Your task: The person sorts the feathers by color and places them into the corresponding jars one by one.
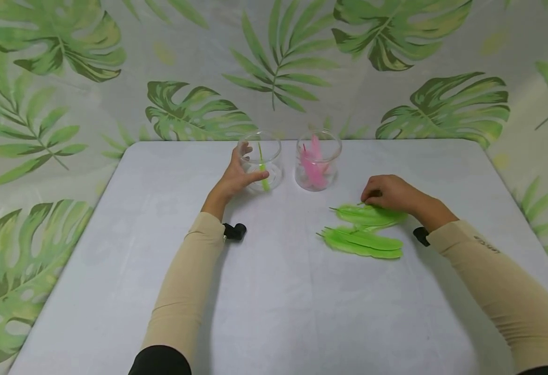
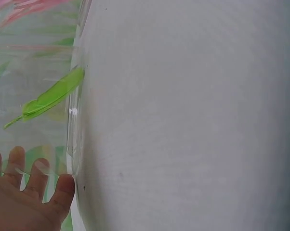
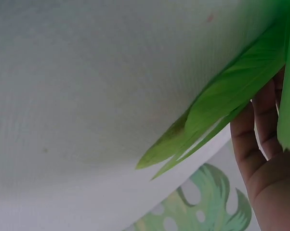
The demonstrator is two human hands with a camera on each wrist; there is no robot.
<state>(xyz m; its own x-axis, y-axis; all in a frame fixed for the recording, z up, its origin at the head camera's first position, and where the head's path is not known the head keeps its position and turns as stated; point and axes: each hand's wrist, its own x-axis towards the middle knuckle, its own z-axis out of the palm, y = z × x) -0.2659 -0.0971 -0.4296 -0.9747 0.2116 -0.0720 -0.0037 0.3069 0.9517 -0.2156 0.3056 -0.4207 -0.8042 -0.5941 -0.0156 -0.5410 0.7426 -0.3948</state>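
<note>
Head view shows your nearest items first: green feathers lying loose on the white table. Just beyond them, your right hand rests knuckles-up on another green feather, fingers curled and pinching its quill end. Farther back, your left hand cups the clear jar (one green feather inside), fingers wrapped round its wall. Beside it stands a jar of pink feathers.

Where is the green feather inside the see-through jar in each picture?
Head: the green feather stands in the left jar, beside the left hand.
Left wrist: at upper left, the feather shows behind the glass, above the fingers.
Right wrist: not in it.
Shared landmark: the white table.
</note>
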